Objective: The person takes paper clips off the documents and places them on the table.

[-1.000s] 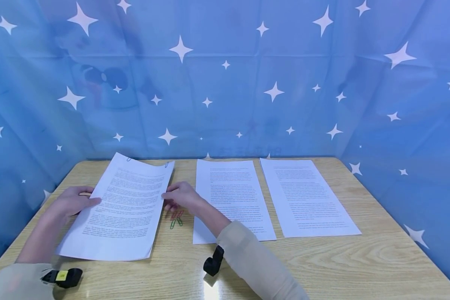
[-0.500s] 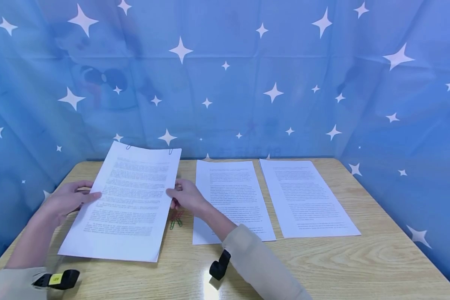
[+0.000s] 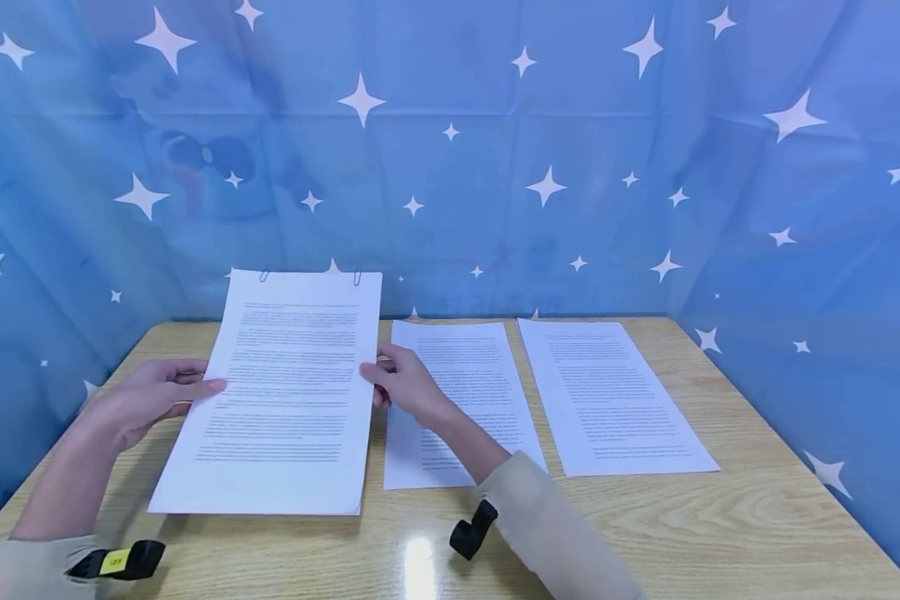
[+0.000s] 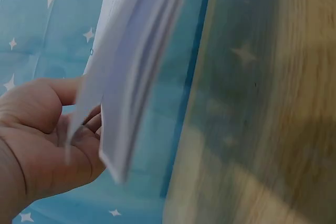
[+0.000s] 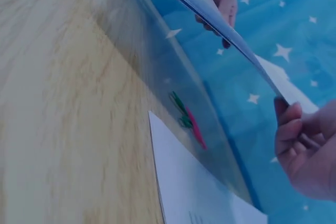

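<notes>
A stack of printed sheets is held tilted up off the table at the left, its far edge raised. Two paper clips sit on that far edge, a left paper clip and a right paper clip. My left hand pinches the left side, thumb on top. On the right side, my right hand grips the edge between thumb and curled fingers. The left wrist view shows the sheets fanned slightly apart near the palm. Loose green clips and pink clips lie on the table, hidden behind the stack in the head view.
Two more printed stacks lie flat on the wooden table: a middle stack, partly under my right forearm, and a right stack. A blue star-patterned curtain hangs around the table's back and sides.
Both hands have raised the clipped stack and shifted it to the right, turning it straighter. It now covers the loose clips in the head view. The other two stacks stayed put.
</notes>
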{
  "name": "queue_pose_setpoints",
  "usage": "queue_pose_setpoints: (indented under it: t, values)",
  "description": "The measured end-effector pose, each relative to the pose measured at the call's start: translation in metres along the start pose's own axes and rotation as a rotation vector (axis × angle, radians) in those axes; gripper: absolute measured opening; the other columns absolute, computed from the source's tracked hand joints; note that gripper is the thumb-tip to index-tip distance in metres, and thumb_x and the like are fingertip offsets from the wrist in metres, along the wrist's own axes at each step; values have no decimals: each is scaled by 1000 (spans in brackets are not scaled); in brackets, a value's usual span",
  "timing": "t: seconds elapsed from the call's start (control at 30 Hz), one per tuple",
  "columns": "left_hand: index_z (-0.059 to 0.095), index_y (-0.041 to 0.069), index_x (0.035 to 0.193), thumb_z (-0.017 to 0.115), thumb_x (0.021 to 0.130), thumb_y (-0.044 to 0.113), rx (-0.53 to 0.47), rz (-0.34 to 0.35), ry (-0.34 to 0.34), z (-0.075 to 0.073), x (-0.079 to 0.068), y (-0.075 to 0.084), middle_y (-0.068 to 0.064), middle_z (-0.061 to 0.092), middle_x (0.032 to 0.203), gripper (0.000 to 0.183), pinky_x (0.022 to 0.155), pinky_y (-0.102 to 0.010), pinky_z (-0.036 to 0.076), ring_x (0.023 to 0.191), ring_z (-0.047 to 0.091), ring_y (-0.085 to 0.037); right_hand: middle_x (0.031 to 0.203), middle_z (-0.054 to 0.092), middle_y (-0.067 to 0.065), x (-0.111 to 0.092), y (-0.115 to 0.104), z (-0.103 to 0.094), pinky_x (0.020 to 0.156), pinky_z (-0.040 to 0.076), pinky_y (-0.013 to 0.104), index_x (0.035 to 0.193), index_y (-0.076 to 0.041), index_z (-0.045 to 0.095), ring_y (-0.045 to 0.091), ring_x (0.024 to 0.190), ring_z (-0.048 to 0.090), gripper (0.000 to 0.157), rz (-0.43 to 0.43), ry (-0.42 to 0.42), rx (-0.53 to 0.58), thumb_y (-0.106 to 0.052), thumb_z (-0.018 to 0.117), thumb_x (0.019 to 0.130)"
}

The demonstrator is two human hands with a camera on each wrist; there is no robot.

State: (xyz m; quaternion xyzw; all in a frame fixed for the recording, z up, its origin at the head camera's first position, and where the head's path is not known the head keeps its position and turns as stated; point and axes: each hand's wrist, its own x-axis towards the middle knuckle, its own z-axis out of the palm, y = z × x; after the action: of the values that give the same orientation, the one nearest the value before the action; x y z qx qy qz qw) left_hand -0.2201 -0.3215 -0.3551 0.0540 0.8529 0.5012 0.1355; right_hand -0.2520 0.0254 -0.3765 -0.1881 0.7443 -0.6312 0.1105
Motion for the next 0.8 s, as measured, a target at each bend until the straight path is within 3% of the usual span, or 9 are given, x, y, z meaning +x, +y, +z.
queue_pose_setpoints:
  t: [0.17,0.27,0.57,0.8]
  values:
    - [40,-13,143,64,101,28,-54,25,-34,6,1,11,-10,69,116,64,84,-31,55,97,69,-19,65,56,6,-7,-3,-14,57,43,31,120,-4,62,17,55,50,20,-31,3,-27,-15,57,104]
    - [44,-13,140,65,101,27,-77,43,-39,12,0,18,-10,69,114,60,84,-33,56,96,70,-21,67,58,6,-11,-4,-23,57,42,31,121,-6,63,17,56,50,20,-44,11,-41,-16,58,104]
    - [51,-12,133,68,99,22,-117,123,-31,35,0,38,-13,70,112,51,83,-33,58,95,71,-22,66,56,11,-24,-5,-55,53,42,33,121,-6,64,41,60,48,22,-141,9,-96,-19,58,105]
    - [52,-11,135,68,99,20,-156,159,-59,54,3,50,-15,69,117,51,83,-36,58,98,71,-23,65,56,12,-37,-9,-79,51,42,32,121,-7,63,45,60,48,22,-148,-1,-168,-21,57,106]
